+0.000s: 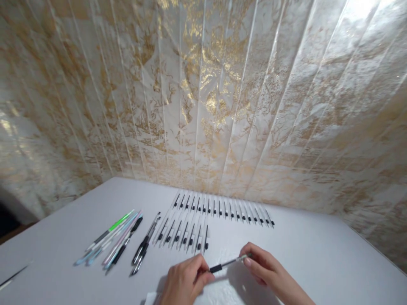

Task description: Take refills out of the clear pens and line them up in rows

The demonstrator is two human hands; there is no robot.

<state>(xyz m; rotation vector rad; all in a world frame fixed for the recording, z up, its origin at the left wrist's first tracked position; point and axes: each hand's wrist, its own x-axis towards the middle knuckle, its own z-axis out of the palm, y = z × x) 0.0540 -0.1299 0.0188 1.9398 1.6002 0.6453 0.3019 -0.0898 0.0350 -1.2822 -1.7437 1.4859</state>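
A clear pen with a black grip [227,264] is held level above the white table [318,254], one end in each hand. My left hand [186,280] pinches the black-grip end. My right hand [265,269] pinches the other end between thumb and fingers. Just beyond the hands lies a short row of several clear pens with black grips [184,234]. A longer row of the same pens [222,208] lies farther back, near the wall.
A loose bunch of coloured pens [110,241], green, blue and pink, lies at the left, with two black pens [144,245] beside it. A thin dark stick [12,277] lies at the far left edge. A gold-and-white marbled wall [203,97] rises behind the table.
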